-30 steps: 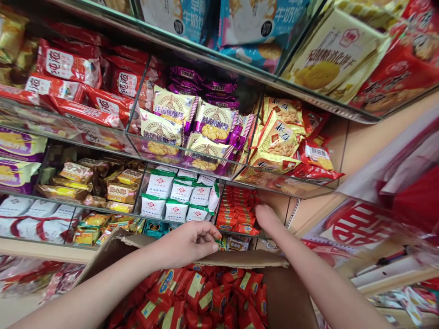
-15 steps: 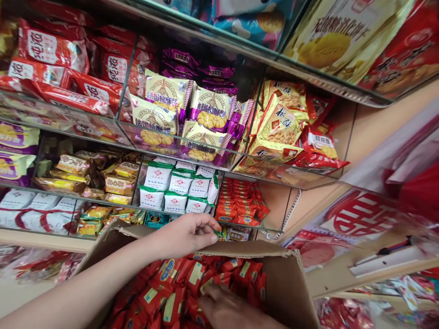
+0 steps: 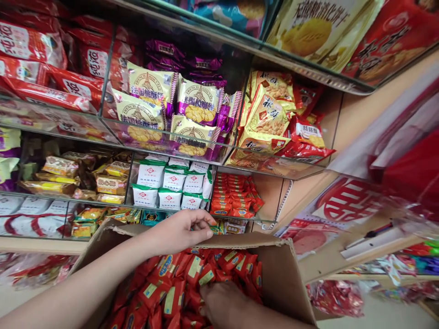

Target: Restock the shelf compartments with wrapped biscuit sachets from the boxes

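Note:
A cardboard box filled with small red-wrapped snack packets stands in front of me. My right hand is sunk among the packets, its fingers curled down around some of them; the fingertips are hidden. Across the box's far side reaches my left hand, above the rim and just short of the lowest shelves. Its fingers are loosely bent, thumb apart from them, with nothing visible between. Beyond it, matching red packets sit in a shelf compartment, right of white-and-green packets.
Glass-fronted shelves hold French biscuits, yellow cookie packs, red bags and brown-gold packets. A shelf edge juts out overhead. At right are red paper decorations and bagged red goods.
My right hand has dug deeper into the packets and its fingers have curled. The left hand stays over the box's far rim. The view has shifted slightly, moving the shelves leftward.

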A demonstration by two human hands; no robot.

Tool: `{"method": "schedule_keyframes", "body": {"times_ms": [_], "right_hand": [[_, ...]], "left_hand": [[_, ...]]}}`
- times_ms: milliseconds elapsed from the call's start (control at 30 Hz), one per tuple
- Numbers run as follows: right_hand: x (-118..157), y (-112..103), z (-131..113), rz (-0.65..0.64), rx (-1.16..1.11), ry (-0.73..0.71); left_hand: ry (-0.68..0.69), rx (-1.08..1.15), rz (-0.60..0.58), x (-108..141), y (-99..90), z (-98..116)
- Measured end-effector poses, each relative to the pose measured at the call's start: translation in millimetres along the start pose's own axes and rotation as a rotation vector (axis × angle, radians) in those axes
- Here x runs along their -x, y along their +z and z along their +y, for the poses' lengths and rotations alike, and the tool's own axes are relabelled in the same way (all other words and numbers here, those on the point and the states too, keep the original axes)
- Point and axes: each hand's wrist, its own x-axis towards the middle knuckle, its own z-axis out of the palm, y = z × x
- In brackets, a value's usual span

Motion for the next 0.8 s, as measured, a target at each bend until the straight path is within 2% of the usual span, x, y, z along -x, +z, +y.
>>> {"method": "schedule_keyframes", "body": {"times_ms": [100,233,300,367,433,500,700,800], "right_hand": [[27.4,-40.0,3.2,0.051,-0.176,-0.012],[52.7,-84.5,7.8,0.083,-0.896,-0.109],[51.8,-94.5,8.2,0.200,-1.136,-0.151],[44.0,-97.9,7.8,0.377,-1.188,-0.180],[34.3,-98.1,7.8,0.497,-1.176,-0.184],[27.3,-97.3,8.8,0.541,-1.178,-0.189],[25.5,-93.5,9.6,0.630,-1.094,-0.143],[24.7,-89.9,4.2,0.709,-1.155,-0.086]], "left_hand": [[-0.011,0.066,-0.011,0.5,-1.4,-0.5],[-0.004,0.182,-0.076,4.4,-6.0,2.5],[0.011,0.202,-0.105,8.0,-8.4,5.8],[0.044,0.215,-0.158,11.1,-9.8,8.7],[0.074,0.227,-0.206,12.5,-9.5,10.0],[0.089,0.243,-0.204,11.8,-7.8,9.4],[0.056,0.277,-0.091,5.8,-3.7,2.6],[0.037,0.269,-0.077,5.1,-4.1,1.7]]}}
